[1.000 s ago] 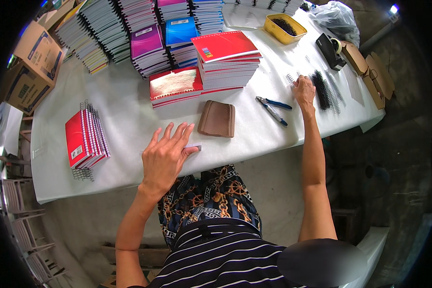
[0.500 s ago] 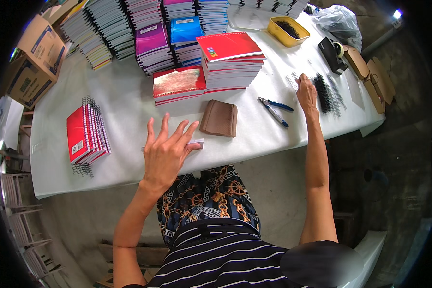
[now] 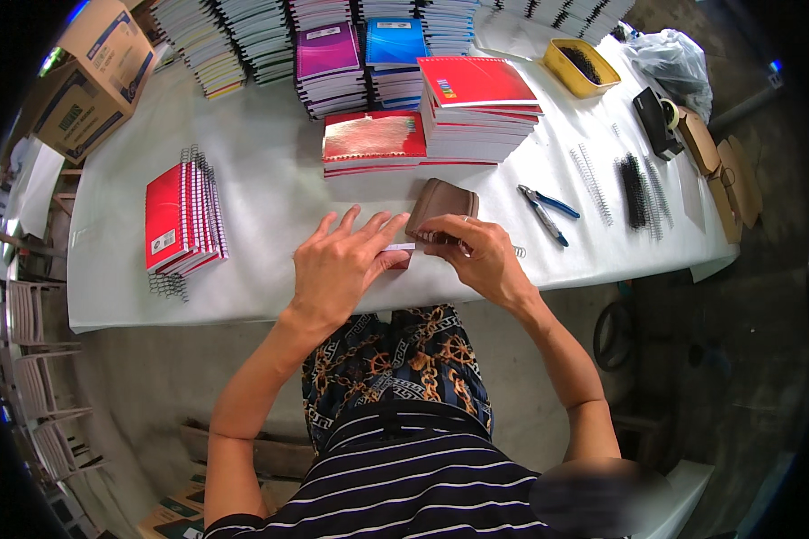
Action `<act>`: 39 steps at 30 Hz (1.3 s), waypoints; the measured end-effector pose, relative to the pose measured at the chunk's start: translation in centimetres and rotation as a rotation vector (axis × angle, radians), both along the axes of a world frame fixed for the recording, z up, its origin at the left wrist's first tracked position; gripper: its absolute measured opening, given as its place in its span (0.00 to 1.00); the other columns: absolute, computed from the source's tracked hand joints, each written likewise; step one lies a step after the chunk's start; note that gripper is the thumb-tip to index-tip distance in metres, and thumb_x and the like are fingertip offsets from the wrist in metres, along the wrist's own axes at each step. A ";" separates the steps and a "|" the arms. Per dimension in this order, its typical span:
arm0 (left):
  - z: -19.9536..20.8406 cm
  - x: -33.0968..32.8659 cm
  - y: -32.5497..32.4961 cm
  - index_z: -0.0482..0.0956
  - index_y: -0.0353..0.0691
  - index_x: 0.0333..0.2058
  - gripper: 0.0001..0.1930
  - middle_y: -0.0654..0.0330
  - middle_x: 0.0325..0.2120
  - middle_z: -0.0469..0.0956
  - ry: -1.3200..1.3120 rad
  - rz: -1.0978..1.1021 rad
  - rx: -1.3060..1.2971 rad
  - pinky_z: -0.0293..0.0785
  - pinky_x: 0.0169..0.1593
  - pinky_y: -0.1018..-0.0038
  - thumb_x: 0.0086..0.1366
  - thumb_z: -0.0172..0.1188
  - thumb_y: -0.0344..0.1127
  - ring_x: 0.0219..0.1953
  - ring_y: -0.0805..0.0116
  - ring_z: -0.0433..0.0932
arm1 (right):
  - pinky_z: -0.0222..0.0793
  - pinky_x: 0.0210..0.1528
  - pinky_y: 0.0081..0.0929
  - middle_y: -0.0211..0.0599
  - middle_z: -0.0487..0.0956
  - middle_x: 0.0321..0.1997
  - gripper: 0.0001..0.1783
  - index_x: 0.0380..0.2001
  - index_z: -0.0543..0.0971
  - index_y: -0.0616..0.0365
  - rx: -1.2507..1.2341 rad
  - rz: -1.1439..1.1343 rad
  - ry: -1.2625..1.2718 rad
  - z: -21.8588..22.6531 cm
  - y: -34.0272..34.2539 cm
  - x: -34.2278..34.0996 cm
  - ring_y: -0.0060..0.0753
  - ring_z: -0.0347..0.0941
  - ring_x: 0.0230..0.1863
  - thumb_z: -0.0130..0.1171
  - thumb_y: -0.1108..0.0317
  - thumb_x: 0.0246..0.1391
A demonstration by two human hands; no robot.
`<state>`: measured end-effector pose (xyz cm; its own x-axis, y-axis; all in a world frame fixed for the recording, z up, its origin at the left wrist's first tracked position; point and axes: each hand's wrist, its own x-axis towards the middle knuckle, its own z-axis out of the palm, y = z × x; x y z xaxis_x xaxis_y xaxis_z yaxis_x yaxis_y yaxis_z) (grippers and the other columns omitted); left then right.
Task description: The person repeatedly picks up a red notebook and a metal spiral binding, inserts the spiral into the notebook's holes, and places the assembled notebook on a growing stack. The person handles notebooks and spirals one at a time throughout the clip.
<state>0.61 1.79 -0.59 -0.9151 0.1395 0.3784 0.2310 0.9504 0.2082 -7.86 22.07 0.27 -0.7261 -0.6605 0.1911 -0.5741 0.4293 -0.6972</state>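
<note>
Since the earlier frame, my right hand (image 3: 476,256) has travelled from the loose coils (image 3: 591,184) on the right of the table (image 3: 270,162) to meet my left hand (image 3: 334,274). In the head view, looking down, the right fingers and thumb are drawn in narrow around a wire coil (image 3: 519,252); one end pokes out past the hand, the rest is hidden. My left hand is palm down, fingers spread over a small notebook (image 3: 399,261), thumb against its near side; how hard it squeezes, I cannot tell.

What could go wrong, I judge: if the left hand eases, the pages may slip out of line; too tight a right pinch could bend the thin wire. A slip toward me might send the notebook off, since it lies near the table's front edge, and the brown pad (image 3: 440,205) just beyond could catch a knuckle.

As for looks, the notebook shows only a slim white strip above a patch of red at the fingertips; my left hand covers the rest, and any holes are too small to see. The coil's visible end is pale, fine and loosely looped.
</note>
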 end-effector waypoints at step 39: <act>0.0 0.7 -1.2 0.63 0.55 0.66 0.42 0.53 0.40 0.82 0.066 -0.082 0.005 0.80 0.39 0.65 0.53 0.65 0.54 0.42 0.55 0.82 | 0.72 0.55 0.35 0.45 0.81 0.51 0.27 0.49 0.81 0.62 0.234 0.593 -0.372 1.8 1.1 -6.9 0.41 0.79 0.49 0.60 0.55 0.49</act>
<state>1.35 0.62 -0.59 -0.8736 0.2111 0.4385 0.3216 0.9267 0.1945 -14.74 23.16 2.09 -0.2239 -0.9554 -0.1927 -0.4994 0.2822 -0.8191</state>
